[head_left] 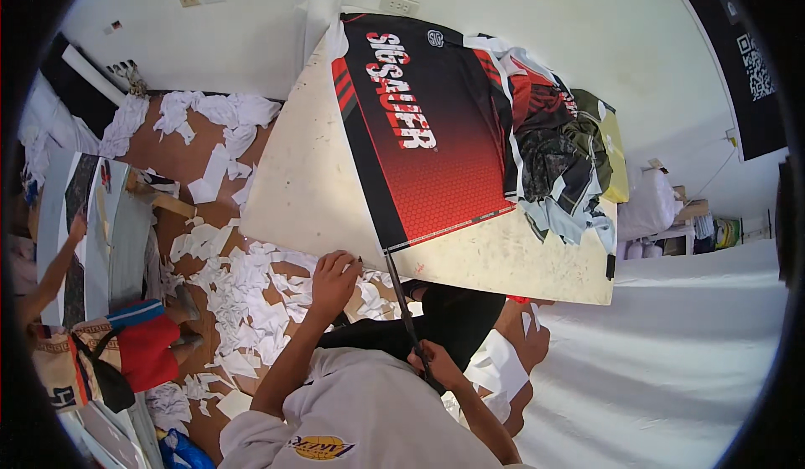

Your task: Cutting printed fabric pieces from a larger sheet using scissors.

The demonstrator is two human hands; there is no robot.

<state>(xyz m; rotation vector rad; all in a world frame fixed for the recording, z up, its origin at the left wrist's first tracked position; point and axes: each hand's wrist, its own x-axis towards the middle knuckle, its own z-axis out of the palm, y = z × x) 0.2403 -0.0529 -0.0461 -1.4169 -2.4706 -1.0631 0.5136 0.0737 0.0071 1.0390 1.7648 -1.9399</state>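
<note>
In my right hand [431, 360], closed near my lap, is a long, narrow dark tool that looks like scissors [398, 289]. Its far end points up and left, meeting the near corner of a black-and-red printed fabric panel [436, 167] with pale edges. The panel lies spread over a light board-topped table [281, 175]. My left hand [336, 278] rests at the table's near edge, left of that corner. Its fingers are loosely bent and apart, with nothing seen in them. Beyond the panel's right side lies a heap of printed cloth pieces [558, 146].
White scraps [251, 289] litter the brown floor to the left. There, another person's hand [78, 227] touches a dark patterned strip [80, 209] on a second table [126, 226]. A white sheet [662, 351] covers the right side. A white wall [545, 7] stands behind the table.
</note>
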